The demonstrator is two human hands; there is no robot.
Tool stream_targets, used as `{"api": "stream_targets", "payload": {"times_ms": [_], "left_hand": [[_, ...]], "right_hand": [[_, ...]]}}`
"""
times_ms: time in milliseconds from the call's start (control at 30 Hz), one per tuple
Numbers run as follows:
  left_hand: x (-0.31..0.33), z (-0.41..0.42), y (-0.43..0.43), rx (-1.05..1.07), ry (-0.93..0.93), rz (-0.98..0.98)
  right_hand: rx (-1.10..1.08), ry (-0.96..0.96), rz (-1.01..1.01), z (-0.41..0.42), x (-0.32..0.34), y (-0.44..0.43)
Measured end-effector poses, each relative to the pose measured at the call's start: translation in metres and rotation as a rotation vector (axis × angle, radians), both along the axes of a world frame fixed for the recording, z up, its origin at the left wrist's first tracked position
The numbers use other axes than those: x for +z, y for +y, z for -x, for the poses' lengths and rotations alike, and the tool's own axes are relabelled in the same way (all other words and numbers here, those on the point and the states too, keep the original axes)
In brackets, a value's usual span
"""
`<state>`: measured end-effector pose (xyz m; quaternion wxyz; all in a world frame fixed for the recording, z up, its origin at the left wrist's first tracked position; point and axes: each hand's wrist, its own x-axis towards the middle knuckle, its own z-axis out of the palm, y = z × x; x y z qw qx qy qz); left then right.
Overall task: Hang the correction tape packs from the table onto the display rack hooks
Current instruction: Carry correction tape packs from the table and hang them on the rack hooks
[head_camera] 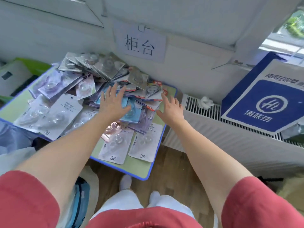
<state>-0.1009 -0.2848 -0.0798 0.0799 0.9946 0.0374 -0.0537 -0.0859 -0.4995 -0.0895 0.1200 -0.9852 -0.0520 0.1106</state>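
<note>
Our left hand (113, 103) lies flat on the packs (98, 69) heaped on the table (143, 170), our right hand (171, 109) spread nearer its right edge. Probably light, slippery, stiff: we pinch edges.

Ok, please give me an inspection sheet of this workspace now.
Surface: table, green top, blue rim, mostly covered.
Job's things: packs in a loose pile; rack not seen.
Clutter: tissue on radiator; blue bag on it too.
Grips: left grip open, spread over the pile; right grip open at its right edge.
Cables: nothing seen.
Surroundings: wall sign, wood floor, window at right.
</note>
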Motion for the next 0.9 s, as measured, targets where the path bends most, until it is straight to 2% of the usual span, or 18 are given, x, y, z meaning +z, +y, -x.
{"api": "stream_targets", "payload": {"times_ms": [300, 533, 900], "left_hand": [[-0.013, -0.103, 0.012, -0.172, -0.015, 0.076], [-0.015, -0.151, 0.007, -0.279, -0.029, 0.125], [-0.018, -0.174, -0.016, -0.342, 0.169, -0.026]], "right_hand": [[-0.148, 0.043, -0.096, -0.074, -0.017, 0.036], [-0.112, 0.096, -0.138, -0.108, -0.031, 0.054], [-0.251, 0.148, -0.139, -0.102, -0.038, 0.032]]}}
